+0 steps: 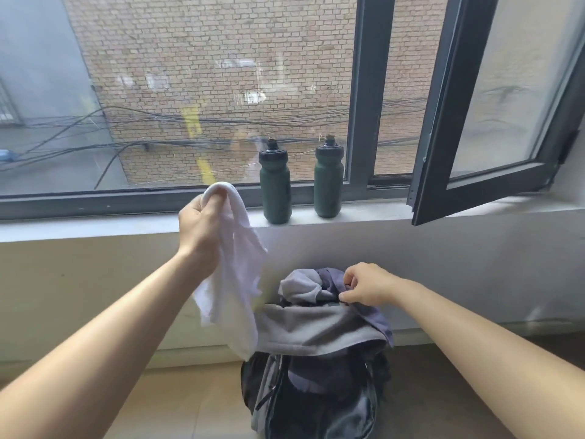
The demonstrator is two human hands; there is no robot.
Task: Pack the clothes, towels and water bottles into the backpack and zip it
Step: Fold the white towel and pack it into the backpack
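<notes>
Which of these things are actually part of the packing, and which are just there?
Part of the job: white towel in the left hand; blue garment pinched by the right hand; grey garment; backpack; left water bottle; right water bottle.
Just there: open window; windowsill; brick wall.

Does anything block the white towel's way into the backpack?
Yes. A grey garment lies draped over the backpack mouth, with more clothes heaped above it, where the right hand pinches dark cloth. The towel hangs from the left hand beside them.
</notes>
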